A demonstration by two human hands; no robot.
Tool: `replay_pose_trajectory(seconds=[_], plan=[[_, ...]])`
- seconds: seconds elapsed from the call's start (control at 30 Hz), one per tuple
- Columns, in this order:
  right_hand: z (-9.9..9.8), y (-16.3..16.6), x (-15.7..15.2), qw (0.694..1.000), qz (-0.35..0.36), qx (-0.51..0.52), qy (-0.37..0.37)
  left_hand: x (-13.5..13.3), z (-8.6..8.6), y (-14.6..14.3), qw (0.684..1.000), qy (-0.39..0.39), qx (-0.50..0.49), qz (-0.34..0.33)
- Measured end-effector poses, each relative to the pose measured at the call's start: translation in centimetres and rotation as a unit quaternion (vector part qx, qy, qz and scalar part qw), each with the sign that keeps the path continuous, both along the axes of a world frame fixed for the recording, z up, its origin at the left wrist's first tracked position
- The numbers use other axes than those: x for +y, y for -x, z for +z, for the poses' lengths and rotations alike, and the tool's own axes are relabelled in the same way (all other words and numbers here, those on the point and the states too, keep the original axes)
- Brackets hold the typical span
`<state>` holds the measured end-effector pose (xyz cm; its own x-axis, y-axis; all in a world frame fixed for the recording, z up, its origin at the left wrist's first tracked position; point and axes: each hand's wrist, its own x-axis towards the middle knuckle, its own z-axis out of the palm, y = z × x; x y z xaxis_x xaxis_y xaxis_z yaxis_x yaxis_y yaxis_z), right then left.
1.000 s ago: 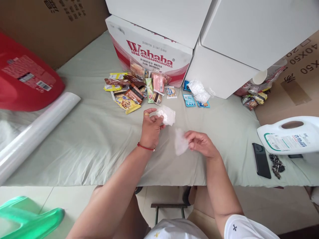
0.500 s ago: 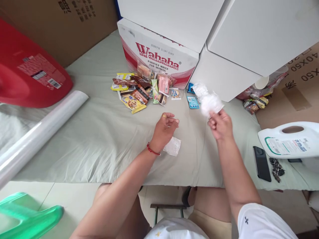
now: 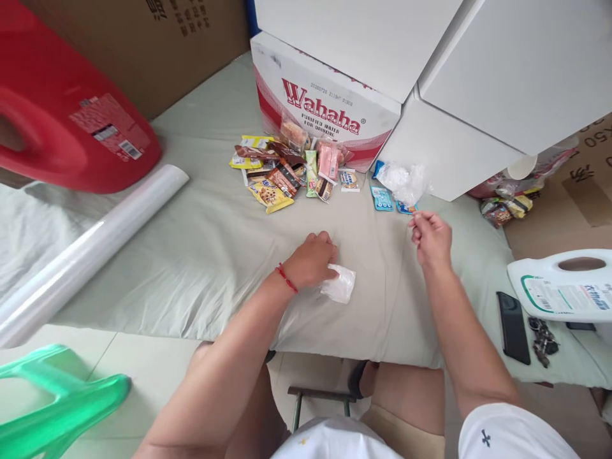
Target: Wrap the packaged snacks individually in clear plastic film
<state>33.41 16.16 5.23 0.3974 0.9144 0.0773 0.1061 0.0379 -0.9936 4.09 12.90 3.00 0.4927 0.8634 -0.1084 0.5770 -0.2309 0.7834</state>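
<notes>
My left hand [image 3: 313,258] is closed at a small translucent plastic bag [image 3: 342,285] on the cloth-covered surface, its thumb at the bag's edge and its other fingers curled. Farther right, my right hand [image 3: 433,239] hovers with loosely bent fingers and holds nothing that I can see. Just beyond its fingertips lies crumpled clear plastic [image 3: 407,182], with a small blue packet [image 3: 405,207] partly under it. Beside that is a light blue packet [image 3: 382,198]. Wrapped snacks [image 3: 284,177] in several colours are heaped to the left, below the printed carton.
A Wahaha carton [image 3: 325,108] and white boxes [image 3: 459,140] stand at the back. On the left are a red jug [image 3: 95,121] and a plastic film roll [image 3: 100,245]. A white bottle [image 3: 564,287], a phone [image 3: 513,326] and keys [image 3: 542,341] lie at right.
My right hand has let go of the crumpled plastic, which now lies beside the blue packets. My left hand has lowered onto the small plastic bag. The view has shifted slightly.
</notes>
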Motion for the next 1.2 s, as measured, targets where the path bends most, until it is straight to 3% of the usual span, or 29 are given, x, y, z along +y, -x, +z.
replay_pose_trajectory(seconds=[0.1, 0.2, 0.33, 0.47, 0.53, 0.63, 0.77, 0.9, 1.1, 1.2], plan=[[-2.5, 3.9, -5.3, 0.995, 0.085, -0.04, 0.017, 0.3, 0.0, -0.2, 0.999, -0.007, -0.025, 0.023], [-4.1, 6.4, -8.0, 0.978, 0.168, -0.123, -0.016, 0.4, 0.3, -0.5, 0.986, 0.032, -0.12, 0.111], [-4.3, 7.1, -8.9, 0.954, 0.216, -0.187, -0.093, 0.1, 0.3, -1.2, 0.961, 0.102, -0.179, 0.186], [-4.1, 6.8, -8.9, 0.93, 0.285, -0.217, -0.084, -0.1, 0.1, -2.5, 0.934, 0.154, -0.245, 0.209], [-4.2, 6.6, -8.7, 0.936, 0.27, -0.215, -0.071, -0.1, 0.3, -3.2, 0.907, 0.203, -0.308, 0.201], [-4.4, 6.1, -8.5, 0.969, 0.194, -0.143, -0.051, -0.2, 0.6, -4.0, 0.868, 0.271, -0.374, 0.184], [-4.2, 5.9, -8.3, 0.985, 0.168, -0.043, -0.019, -0.7, 0.3, -4.5, 0.89, 0.26, -0.344, 0.15], [-3.9, 6.2, -8.0, 0.982, 0.176, 0.067, 0.022, -1.1, 0.0, -4.5, 0.898, 0.25, -0.355, 0.073], [-3.5, 5.1, -6.6, 0.946, 0.109, 0.299, 0.064, -0.7, 0.9, -3.8, 0.861, 0.302, -0.395, 0.104], [-3.4, 4.4, -6.1, 0.932, 0.098, 0.342, 0.062, -0.5, 0.6, -3.7, 0.877, 0.29, -0.359, 0.135]])
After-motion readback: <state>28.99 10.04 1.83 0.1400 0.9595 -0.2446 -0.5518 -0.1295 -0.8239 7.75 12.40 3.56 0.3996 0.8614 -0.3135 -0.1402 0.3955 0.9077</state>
